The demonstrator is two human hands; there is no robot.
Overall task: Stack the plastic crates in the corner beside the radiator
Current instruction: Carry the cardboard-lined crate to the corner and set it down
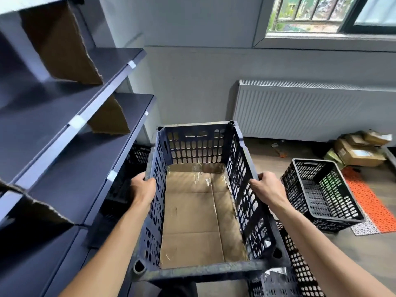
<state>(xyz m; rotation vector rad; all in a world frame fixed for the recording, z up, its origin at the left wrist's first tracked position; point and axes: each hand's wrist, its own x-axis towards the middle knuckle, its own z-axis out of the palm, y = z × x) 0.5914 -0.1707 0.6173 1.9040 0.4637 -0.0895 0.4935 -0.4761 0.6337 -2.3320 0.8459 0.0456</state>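
I hold a dark blue perforated plastic crate (242,185) in front of me, lifted off the floor, with a sheet of cardboard (199,221) lining its bottom. My left hand (142,188) grips the rim of its left long side and my right hand (267,187) grips the rim of its right long side. A black crate (321,194) stands on the floor to the right. Another black crate (297,266) shows partly under the held one at lower right. A further black crate (137,156) sits in the corner behind the shelf. The white radiator (310,110) hangs on the far wall.
A dark metal shelving unit (70,129) with torn cardboard pieces fills the left side, close to the held crate. Cardboard boxes (360,150) lie at the far right by the wall. An orange perforated mat (368,200) lies on the wood floor beside the black crate.
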